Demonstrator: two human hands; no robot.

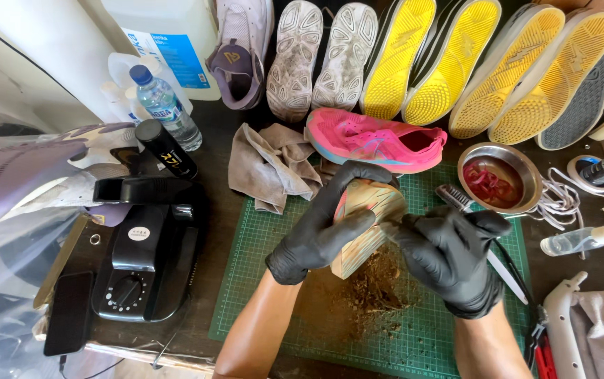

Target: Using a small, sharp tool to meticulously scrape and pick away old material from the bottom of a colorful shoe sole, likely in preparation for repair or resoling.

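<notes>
At nine o'clock a black machine with a dial [149, 263] is sitting on the dark desk [217, 203], with a dark phone [68, 312] lying just beside it at the near edge and a black spray can [166, 149] and a clear water bottle [167, 107] standing further back, towards eleven. A crumpled grey cloth [270, 165] is lying at eleven o'clock of the hands, touching the far edge of the green cutting mat [260, 238]. At the centre the left hand [323, 224], gloved in black, is wrapping its fingers [358, 175] over the top of a shoe [368, 221] held sole-up above the mat — the grip is firm, thumb pressing the sole. Brown crumbs of dirt [375, 295] are lying on the mat right under the shoe, at six o'clock. The right hand [453, 256], also in a black glove, is touching the sole from three o'clock with its fingers curled narrow; whether they are pinching anything small I cannot tell. At twelve o'clock a pink running shoe [379, 140] is lying on its side, and behind it a row of upturned shoes — white soles [323, 56] and yellow soles [456, 67] — is leaning along the back. At two o'clock a steel bowl of reddish liquid [498, 179] is standing just beside a brush [456, 198], and a small clear spray bottle [575, 240] is lying at three.
</notes>
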